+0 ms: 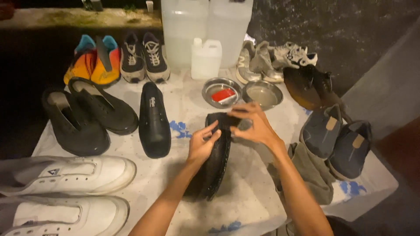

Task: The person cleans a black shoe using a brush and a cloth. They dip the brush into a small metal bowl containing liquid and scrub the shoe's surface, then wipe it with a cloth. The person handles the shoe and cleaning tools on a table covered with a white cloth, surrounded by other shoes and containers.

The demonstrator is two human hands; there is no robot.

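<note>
White cloth (pixel 245 205): black shoe (pixel 215 161) on edge, dusty sole; L hand (pixel 202 146) + R hand (pixel 251 124) gripping it.

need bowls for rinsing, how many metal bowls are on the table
2. One bowl sits behind the held shoe, with a red block in it; the other bowl is just right of it, beside the brown shoes. Any others would be hidden behind the jugs.

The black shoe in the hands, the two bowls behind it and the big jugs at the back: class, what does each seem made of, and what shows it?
Black shoe: likely leather or a synthetic, smooth, slight sheen.
Bowls: metal, probably steel, with bright reflective rims.
Jugs: plastic, whitish and translucent, with moulded shape.
</note>
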